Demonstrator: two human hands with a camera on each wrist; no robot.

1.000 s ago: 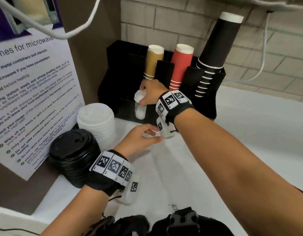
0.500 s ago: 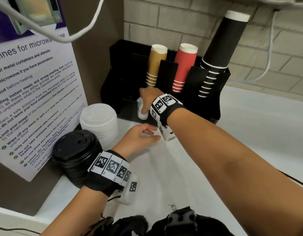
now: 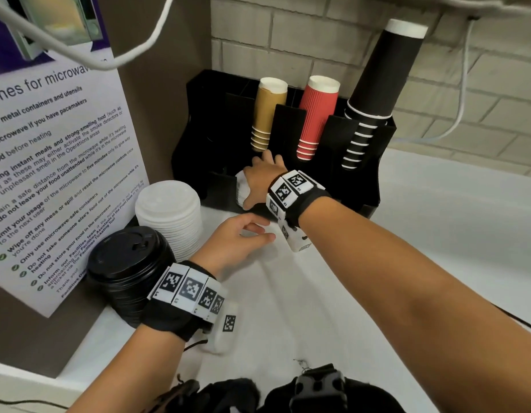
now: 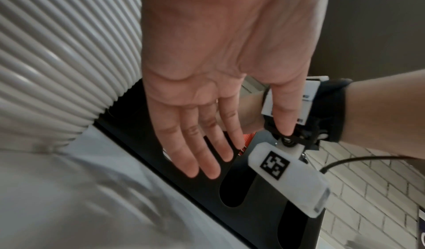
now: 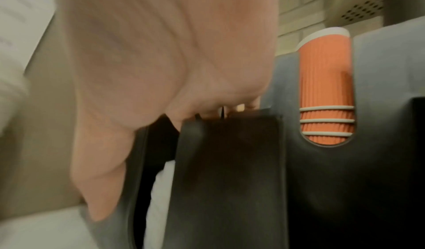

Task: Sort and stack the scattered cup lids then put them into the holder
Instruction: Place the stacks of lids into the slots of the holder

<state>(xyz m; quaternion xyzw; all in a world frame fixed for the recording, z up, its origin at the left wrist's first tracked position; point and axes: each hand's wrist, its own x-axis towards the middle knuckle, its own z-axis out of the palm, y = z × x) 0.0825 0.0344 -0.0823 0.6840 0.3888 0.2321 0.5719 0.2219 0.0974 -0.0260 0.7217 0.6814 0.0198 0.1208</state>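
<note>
A short stack of small white lids [image 3: 240, 186] sits low in a front compartment of the black holder [image 3: 362, 180]. My right hand [image 3: 259, 180] grips it from above, fingers reaching into the compartment and thumb on the near side. In the right wrist view the small white stack [image 5: 158, 189] shows through a gap behind the holder's front wall [image 5: 225, 171], which hides the fingertips. My left hand [image 3: 243, 236] hovers over the white counter with straight fingers [image 4: 195, 153], holding nothing. A tall stack of larger white lids [image 3: 169, 216] and a stack of black lids [image 3: 127, 263] stand at the left.
Brown cups [image 3: 268, 114], red cups [image 3: 316, 114] and black cups [image 3: 374, 84] stand upside down in the holder's back slots. A microwave notice [image 3: 49, 159] hangs on the left wall. A brick wall is behind, with a cable [image 3: 461, 108] hanging down it.
My right hand has lowered the small white lid stack down into the holder's front compartment. The left hand has stayed in place over the counter.
</note>
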